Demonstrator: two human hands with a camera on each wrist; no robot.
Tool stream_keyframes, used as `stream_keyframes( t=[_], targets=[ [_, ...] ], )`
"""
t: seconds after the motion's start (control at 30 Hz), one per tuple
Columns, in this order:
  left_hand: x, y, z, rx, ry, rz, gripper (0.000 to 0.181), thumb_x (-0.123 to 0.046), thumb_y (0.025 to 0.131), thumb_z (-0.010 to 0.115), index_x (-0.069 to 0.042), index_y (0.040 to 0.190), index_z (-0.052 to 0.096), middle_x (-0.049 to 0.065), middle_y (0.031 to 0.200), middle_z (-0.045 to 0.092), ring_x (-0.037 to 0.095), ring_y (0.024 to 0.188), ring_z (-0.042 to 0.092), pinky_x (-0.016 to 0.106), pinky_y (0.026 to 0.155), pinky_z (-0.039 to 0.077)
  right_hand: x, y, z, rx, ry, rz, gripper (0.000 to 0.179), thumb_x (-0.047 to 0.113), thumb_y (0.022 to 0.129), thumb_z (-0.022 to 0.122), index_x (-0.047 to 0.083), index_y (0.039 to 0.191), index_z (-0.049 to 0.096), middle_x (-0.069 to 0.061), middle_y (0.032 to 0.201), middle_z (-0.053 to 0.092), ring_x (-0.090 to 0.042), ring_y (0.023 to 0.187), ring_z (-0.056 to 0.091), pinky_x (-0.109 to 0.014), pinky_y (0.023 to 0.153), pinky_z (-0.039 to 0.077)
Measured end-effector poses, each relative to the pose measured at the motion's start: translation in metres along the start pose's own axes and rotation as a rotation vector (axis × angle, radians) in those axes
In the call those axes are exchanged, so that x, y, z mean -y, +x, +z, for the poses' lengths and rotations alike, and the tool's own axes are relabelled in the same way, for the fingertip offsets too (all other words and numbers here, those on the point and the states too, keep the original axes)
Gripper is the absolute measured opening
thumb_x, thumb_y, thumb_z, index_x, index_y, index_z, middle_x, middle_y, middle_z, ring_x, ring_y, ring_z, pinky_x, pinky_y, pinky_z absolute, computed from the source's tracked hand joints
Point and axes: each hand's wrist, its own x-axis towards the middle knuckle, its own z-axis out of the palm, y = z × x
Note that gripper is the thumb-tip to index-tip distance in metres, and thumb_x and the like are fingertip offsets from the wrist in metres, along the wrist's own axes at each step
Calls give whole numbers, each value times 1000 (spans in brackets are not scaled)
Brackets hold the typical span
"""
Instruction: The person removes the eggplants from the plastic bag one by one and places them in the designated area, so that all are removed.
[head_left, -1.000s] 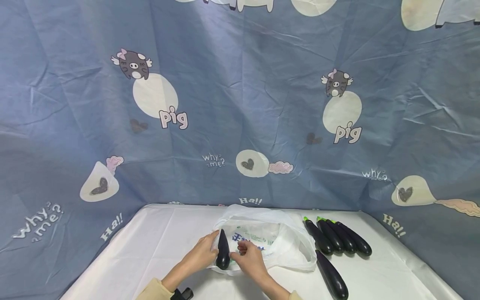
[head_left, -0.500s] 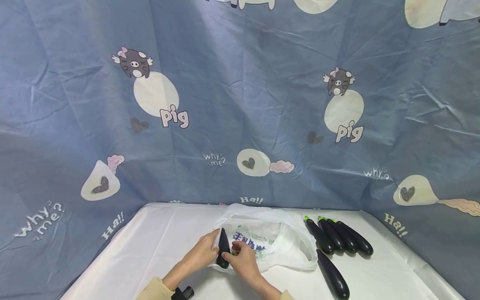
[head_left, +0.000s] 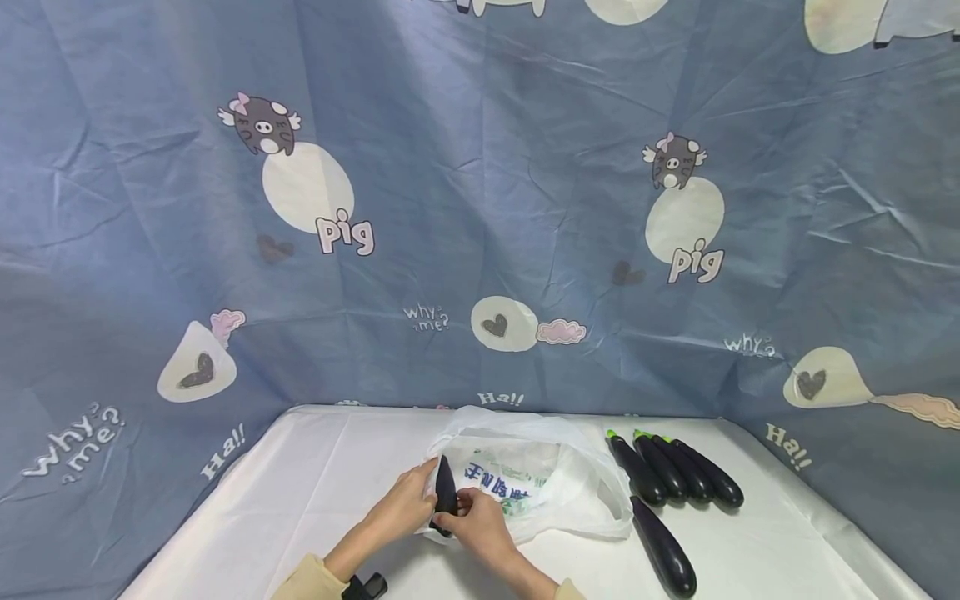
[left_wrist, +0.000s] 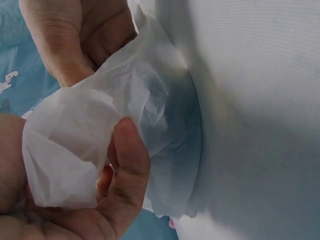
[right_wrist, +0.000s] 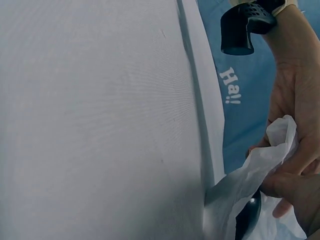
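Observation:
A white translucent plastic bag [head_left: 536, 527] lies on the table with its mouth spread. My left hand [head_left: 405, 504] holds the bag's left rim, and in the left wrist view that hand [left_wrist: 120, 185] has the thin plastic bunched between thumb and fingers. Just inside this edge is a dark eggplant [head_left: 445, 479]. My right hand [head_left: 483, 529] grips its near part, thumb across it and fingers curled at its right side, hiding some of it. The right wrist view catches a glossy piece of the eggplant [right_wrist: 249, 215] behind the plastic, beside the right hand [right_wrist: 300, 195].
A single eggplant [head_left: 663, 550] lies right of the bag. Several more eggplants [head_left: 675, 475] with green stems lie side by side behind it. The white-covered table [head_left: 337, 475] backs onto a blue printed curtain [head_left: 480, 208]. A black wrist camera mount [head_left: 365, 587] shows by the left sleeve.
The right hand has moved left from beside the eggplant onto it, its thumb now over the near part. The left hand keeps holding the bag's rim.

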Motion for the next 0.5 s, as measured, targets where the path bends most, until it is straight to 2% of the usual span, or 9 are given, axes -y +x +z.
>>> stream_keyframes(
  t=[0.27,0.5],
  targets=[
    [0,1,-1,0,-4,-15,60,3,79,56,17,135,42,39,133,48,53,127,45,62,102,40,2,2,-1,-1,22,13,46,19,73,75,-12,105,65,-9,82,69,-10,70,62,-19,55,53],
    [1,-1,-1,7,-12,-1,59,3,80,55,18,135,41,40,133,47,54,126,45,62,101,40,0,0,0,-25,35,33,47,17,73,75,-14,106,64,-13,85,70,-14,75,66,-22,61,56]
  ],
)
